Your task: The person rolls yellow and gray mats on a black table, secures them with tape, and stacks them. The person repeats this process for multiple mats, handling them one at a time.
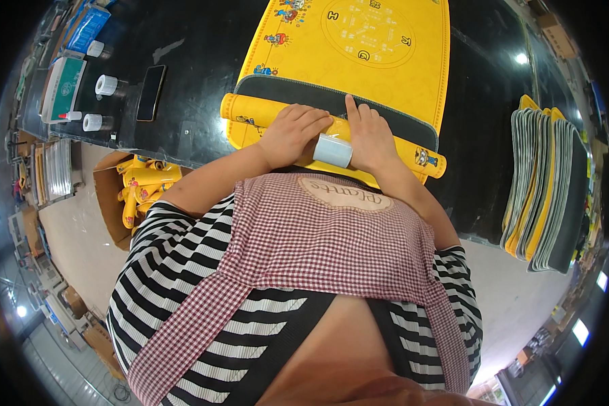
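Roll (338, 128) looks mostly wound; dark tail (304, 93) beyond it unwound. Left hand (293, 135), right hand (372, 142) unclenched atop; grip on tape (332, 151) unclear.

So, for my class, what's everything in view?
Partly rolled mat: 1, yellow and grey, under both hands
Printed mat: at least 1, yellow, beneath it
Possible tape roll: 1, whitish, between hands
Smartphone: 1, black, table's left
Small rolls: 3, white, near smartphone
Carton: 1, green and white, table's left
Package: 1, blue, upper left
Rolled mats: several, yellow, in brown cardboard box
Stacked mats: many, grey and yellow, right
Table: 1, black, centre
Background goods: uncounted, mixed, around edges
Gingham apron: 1, maroon and white, on wearer
Left hand, right hand: 1 each, bare, on mat
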### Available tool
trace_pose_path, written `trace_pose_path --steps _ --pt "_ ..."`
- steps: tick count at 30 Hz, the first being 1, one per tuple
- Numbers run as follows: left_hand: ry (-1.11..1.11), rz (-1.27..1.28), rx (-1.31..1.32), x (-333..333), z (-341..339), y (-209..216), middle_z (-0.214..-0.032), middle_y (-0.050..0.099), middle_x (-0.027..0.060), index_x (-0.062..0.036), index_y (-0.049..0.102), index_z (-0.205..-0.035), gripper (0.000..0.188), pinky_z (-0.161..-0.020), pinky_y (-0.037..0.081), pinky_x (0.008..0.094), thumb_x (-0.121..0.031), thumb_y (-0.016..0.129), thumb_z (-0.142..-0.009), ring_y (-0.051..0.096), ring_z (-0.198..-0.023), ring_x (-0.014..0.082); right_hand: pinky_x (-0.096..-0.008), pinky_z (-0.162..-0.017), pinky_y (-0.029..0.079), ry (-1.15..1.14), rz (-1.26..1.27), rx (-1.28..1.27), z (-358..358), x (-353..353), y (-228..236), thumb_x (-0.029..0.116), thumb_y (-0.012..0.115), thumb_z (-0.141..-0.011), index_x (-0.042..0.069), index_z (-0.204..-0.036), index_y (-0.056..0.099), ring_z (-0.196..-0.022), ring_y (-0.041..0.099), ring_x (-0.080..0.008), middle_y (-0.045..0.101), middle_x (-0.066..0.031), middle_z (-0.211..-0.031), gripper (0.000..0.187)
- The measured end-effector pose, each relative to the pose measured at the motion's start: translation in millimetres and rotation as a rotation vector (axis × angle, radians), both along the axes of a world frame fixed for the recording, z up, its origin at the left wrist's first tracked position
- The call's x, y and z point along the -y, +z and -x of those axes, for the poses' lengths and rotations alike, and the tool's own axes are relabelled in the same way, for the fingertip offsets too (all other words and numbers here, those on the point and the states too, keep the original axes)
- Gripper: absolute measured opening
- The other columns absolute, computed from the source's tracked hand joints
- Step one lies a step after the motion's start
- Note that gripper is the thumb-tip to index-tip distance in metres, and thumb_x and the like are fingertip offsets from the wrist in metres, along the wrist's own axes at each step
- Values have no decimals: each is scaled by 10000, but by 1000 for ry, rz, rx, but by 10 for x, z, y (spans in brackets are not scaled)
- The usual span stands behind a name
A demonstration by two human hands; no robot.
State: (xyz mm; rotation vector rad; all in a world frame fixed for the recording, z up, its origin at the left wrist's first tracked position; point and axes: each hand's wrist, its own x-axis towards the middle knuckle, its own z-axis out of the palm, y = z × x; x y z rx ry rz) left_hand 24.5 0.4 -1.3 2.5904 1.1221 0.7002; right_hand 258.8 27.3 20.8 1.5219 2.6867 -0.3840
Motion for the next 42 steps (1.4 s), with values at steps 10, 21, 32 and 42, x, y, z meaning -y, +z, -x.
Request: trace_pose_path --steps 10,21,32,42 --pt "-41 504 12 -725 16 235 -1265 695 143 -97 637 -1354 594 -1052 492 428 -89 826 -790 648 -1136 379 -458 -1039 477 155 -201 -601 -244 -117 -37 411 788 -815 34 -1414 556 -1219 601 -385 633 -191 -1320 745" --pt "258 412 -414 -1492 -201 267 -1340 639 80 -150 722 -1198 312 -1118 390 454 -215 756 -895 527 -1300 315 -464 -931 539 -101 8 -516 10 -797 13 309 697 -912 108 -1279 693 -1129 680 -369 715 -171 -1238 419" --pt "189 -99 -161 -1425 -205 -11 -1375 596 127 -110 538 -1440 656 -1150 335 473 -313 778 -863 524 -1318 337 -384 -846 560 -291 196 -880 -242 -2226 -431 243 786 -862 81 -1150 746 -932 728 -307 766 -148 -1024 333" --pt "67 169 -338 -1790 -116 165 -1269 643 155 -105 572 -1365 588 -1040 435 451 -317 798 -865 588 -1206 357 -431 -1091 499 254 -308 -749 -232 -1174 -274 240 826 -806 104 -1265 692 -1234 644 -345 691 -135 -1318 497"
